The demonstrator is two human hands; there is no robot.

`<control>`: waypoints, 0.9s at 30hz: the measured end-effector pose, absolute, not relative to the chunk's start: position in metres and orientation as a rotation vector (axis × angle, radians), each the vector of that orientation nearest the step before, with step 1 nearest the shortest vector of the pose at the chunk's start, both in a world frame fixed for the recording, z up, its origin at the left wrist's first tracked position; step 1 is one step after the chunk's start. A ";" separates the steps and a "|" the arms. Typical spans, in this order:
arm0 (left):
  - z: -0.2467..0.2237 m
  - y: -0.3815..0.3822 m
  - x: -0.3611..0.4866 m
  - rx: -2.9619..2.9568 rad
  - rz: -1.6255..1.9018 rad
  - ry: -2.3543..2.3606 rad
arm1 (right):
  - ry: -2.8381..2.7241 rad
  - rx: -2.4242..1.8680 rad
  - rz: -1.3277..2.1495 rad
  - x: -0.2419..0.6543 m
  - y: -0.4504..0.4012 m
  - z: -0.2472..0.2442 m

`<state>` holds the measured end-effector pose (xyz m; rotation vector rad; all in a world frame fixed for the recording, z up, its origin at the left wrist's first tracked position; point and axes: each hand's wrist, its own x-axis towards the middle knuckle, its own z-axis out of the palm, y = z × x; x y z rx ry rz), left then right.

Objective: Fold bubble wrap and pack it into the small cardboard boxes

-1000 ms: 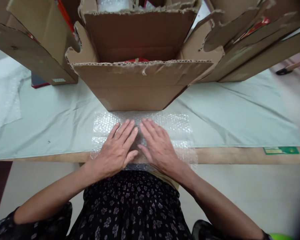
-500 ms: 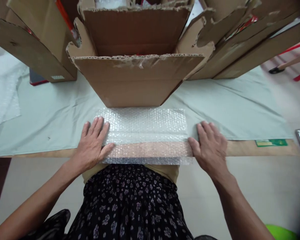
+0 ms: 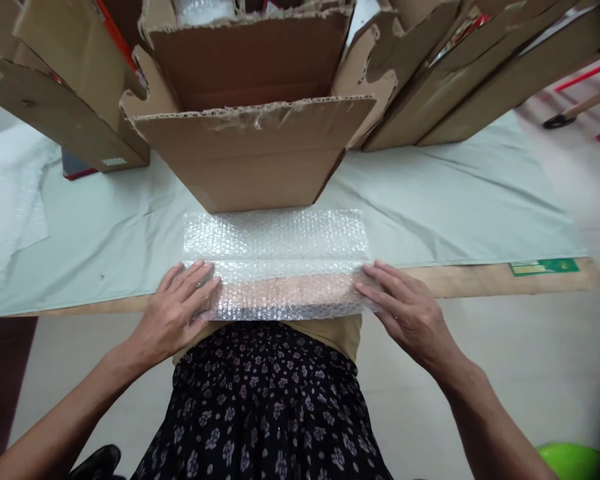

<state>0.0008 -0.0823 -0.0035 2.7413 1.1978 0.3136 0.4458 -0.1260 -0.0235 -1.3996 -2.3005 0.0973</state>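
A clear sheet of bubble wrap [image 3: 280, 243] lies flat across the table edge, its near strip over bare wood and reaching past the edge at my waist. My left hand [image 3: 180, 305] rests on its left end, fingers stretched and slightly apart, thumb low by the near corner. On the right end lie the fingertips of my right hand [image 3: 405, 300], its fingers extended, its thumb hidden beneath the hand. Just beyond the sheet stands an open cardboard box [image 3: 260, 160] with torn upper edges.
More cardboard boxes stand at the left [image 3: 80, 120] and right [image 3: 430, 113]. Other bubble wrap [image 3: 10, 207] lies at the far left of the green cloth [image 3: 455, 200]. A green card [image 3: 545, 267] is on the wooden edge. A red-framed object stands at right.
Both hands have turned inward, and my right hand has moved left onto the sheet's end. My left hand has shifted slightly nearer me. The view has shifted a little.
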 end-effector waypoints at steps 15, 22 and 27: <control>0.028 -0.037 0.008 1.916 0.665 1.758 | -1.492 -1.738 0.419 0.430 -0.079 -0.008; 0.009 -0.012 0.018 1.967 0.512 1.904 | -1.642 -2.000 0.258 0.427 -0.060 -0.027; 0.006 -0.008 0.018 2.123 0.290 2.022 | -1.788 -2.016 0.101 0.431 -0.055 -0.028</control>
